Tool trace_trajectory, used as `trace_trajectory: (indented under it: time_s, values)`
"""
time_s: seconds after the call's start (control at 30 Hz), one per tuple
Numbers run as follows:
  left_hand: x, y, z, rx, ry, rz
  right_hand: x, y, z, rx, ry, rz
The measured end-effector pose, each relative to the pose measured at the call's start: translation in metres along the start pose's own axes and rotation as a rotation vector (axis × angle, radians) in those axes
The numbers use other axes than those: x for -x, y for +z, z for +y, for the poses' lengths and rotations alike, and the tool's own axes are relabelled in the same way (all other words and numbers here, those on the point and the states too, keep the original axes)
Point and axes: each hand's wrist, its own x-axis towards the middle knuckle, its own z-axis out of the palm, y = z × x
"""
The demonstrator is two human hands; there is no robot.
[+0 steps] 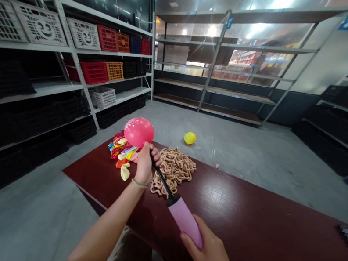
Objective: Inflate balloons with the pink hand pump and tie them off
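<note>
A partly inflated pink balloon (139, 131) sits on the nozzle of a pink hand pump (184, 217) with a black shaft. My left hand (145, 163) is closed around the balloon's neck at the pump's tip. At the near end of the pump, my right hand (209, 256) grips the pink barrel. Both hands hover over a dark red table (246, 218).
A pile of colourful flat balloons (121, 150) and a heap of tan rubber bands (174, 168) lie on the table. A yellow balloon (189, 138) rests on the floor beyond. Shelves with baskets (93, 70) line the left wall; metal racks stand behind and right.
</note>
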Motion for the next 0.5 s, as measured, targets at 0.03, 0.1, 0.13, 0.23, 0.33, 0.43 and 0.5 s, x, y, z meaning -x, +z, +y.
trace_trajectory:
  time_s: [0.03,0.1,0.13,0.23,0.33,0.43,0.5]
  values:
    - [0.006,0.001,-0.007,-0.006,-0.014,-0.013,-0.004,0.001,-0.007,-0.017,-0.007,0.003]
    - [0.018,0.004,-0.019,-0.021,-0.053,-0.025,-0.013,0.001,-0.021,-0.037,-0.023,0.010]
    - [0.022,0.005,-0.025,-0.027,-0.077,-0.034,-0.017,0.001,-0.028,-0.041,-0.024,0.008]
    - [0.025,0.006,-0.031,-0.069,-0.123,-0.052,-0.024,0.000,-0.042,-0.073,-0.029,-0.016]
    - [0.009,0.006,-0.019,-0.137,-0.125,-0.049,-0.022,0.000,-0.043,-0.110,-0.036,-0.022]
    - [-0.016,0.006,0.006,-0.145,-0.088,-0.028,-0.011,0.000,-0.030,-0.084,-0.031,-0.025]
    - [-0.030,0.006,0.022,-0.149,-0.054,-0.026,-0.003,-0.001,-0.020,-0.061,-0.026,-0.028]
